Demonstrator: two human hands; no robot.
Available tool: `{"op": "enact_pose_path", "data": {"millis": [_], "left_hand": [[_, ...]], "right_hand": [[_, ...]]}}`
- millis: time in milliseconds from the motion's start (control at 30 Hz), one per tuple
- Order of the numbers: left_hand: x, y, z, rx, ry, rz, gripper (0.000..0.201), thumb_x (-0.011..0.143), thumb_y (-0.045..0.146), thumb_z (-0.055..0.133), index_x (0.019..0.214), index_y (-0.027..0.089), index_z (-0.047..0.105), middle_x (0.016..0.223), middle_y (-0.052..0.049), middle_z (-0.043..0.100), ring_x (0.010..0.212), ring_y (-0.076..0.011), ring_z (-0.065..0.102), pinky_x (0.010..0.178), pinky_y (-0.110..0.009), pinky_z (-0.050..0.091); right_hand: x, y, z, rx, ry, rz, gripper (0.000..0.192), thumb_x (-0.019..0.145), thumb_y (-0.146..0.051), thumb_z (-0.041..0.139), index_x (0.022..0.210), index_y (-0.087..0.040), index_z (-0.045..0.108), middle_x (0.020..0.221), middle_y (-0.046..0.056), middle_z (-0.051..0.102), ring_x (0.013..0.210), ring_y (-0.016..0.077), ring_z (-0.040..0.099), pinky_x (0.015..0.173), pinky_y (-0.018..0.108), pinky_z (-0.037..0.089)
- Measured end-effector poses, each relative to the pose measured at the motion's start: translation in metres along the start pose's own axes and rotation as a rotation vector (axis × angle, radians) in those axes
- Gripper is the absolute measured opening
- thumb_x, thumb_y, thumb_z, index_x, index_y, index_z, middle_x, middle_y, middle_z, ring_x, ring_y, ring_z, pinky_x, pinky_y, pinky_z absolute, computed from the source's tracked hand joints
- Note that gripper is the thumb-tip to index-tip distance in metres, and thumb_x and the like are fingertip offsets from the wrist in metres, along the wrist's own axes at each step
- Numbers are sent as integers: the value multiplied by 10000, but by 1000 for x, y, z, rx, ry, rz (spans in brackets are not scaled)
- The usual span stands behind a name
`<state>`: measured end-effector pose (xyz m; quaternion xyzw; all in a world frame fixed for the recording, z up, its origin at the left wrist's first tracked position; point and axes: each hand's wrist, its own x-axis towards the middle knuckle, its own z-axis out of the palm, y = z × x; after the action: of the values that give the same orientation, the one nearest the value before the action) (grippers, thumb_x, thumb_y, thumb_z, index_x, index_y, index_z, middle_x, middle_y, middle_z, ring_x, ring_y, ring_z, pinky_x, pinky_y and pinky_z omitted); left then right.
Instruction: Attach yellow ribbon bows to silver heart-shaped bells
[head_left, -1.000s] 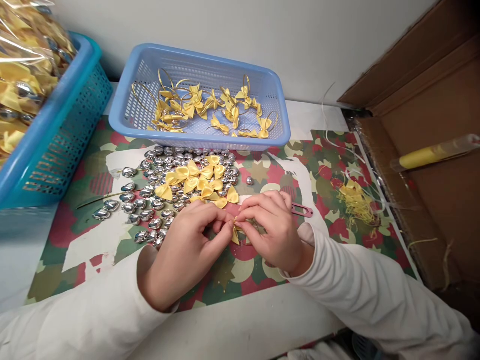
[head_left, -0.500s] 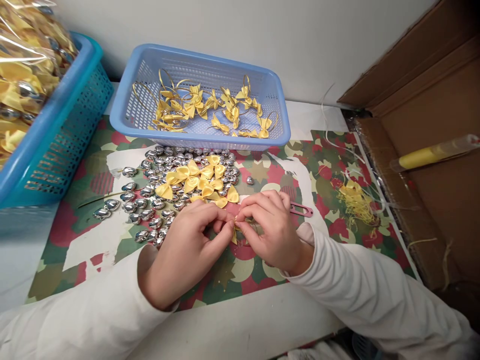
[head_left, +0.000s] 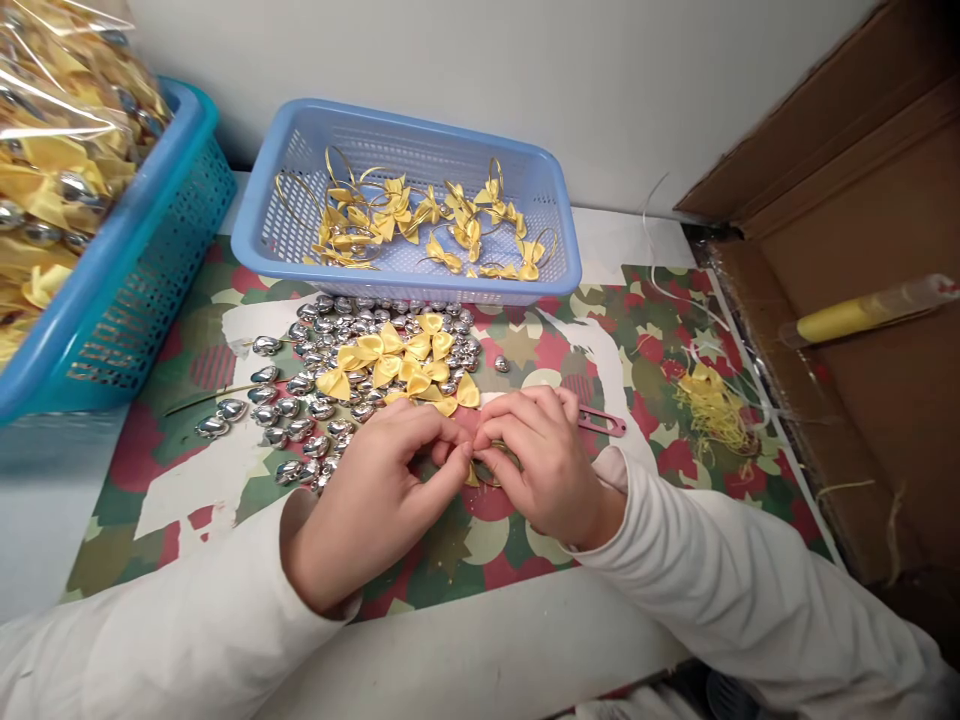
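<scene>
My left hand (head_left: pixel 390 500) and my right hand (head_left: pixel 544 465) meet fingertip to fingertip, both closed in a pinch. A small yellow ribbon bow (head_left: pixel 472 476) shows just under the fingertips, mostly hidden by them, beside a thin gold wire ring (head_left: pixel 491 474). A pink slotted strip (head_left: pixel 602 420) sticks out from behind my right hand; whether that hand touches it I cannot tell. Just beyond my left hand, several loose yellow bows (head_left: pixel 382 355) lie on a spread of shiny silver egg-shaped beads (head_left: pixel 300 430).
At the back stands a blue basket (head_left: pixel 405 275) holding gold rings with yellow bows. A turquoise basket (head_left: pixel 150 270) at left carries a bulging clear bag (head_left: pixel 60 170). Yellow thread scraps (head_left: pixel 712 410) lie at right, near a cardboard box (head_left: pixel 840 200). A patterned sheet (head_left: pixel 450 570) covers the table.
The view has shifted slightly, so the baskets and beads appear a little further right and lower. My fingertips have drawn closer together, hiding the yellow between them. Both hands stay in place.
</scene>
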<state>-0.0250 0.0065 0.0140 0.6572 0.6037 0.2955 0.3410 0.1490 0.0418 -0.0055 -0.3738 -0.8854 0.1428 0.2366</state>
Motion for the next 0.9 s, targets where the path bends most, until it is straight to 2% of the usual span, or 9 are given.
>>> {"op": "enact_pose_path", "data": {"millis": [167, 367, 567, 900], "left_hand": [[2, -2, -2, -1, -29, 16, 243, 870, 277, 522, 650, 202, 591, 596, -7, 564, 645, -162, 503, 623, -290, 420], [2, -3, 0, 41, 1, 10, 288, 870, 267, 512, 590, 200, 523, 578, 0, 525, 616, -154, 475, 597, -283, 397], [2, -3, 1, 90, 6, 23, 257, 855, 240, 521, 605, 200, 556, 575, 4, 499, 615, -155, 464, 599, -283, 387], [1, -7, 2, 267, 36, 201, 219, 852, 218, 512, 643, 204, 577, 601, -12, 541, 628, -167, 456, 627, -303, 386]], "right_hand": [[-1, 2, 2, -30, -22, 13, 169, 922, -202, 521, 794, -217, 630, 966, 22, 681, 954, 199, 506, 845, 372, 275], [-2, 2, 1, -67, -38, 15, 172, 927, -213, 516, 807, -221, 639, 969, 27, 669, 960, 204, 502, 847, 373, 272], [-2, 2, 1, -54, -35, 27, 177, 932, -225, 517, 804, -221, 640, 970, 24, 668, 950, 199, 504, 846, 372, 273], [-3, 2, 1, -87, -36, 20, 166, 931, -224, 516, 817, -224, 637, 972, 32, 658, 955, 207, 504, 841, 371, 271]]}}
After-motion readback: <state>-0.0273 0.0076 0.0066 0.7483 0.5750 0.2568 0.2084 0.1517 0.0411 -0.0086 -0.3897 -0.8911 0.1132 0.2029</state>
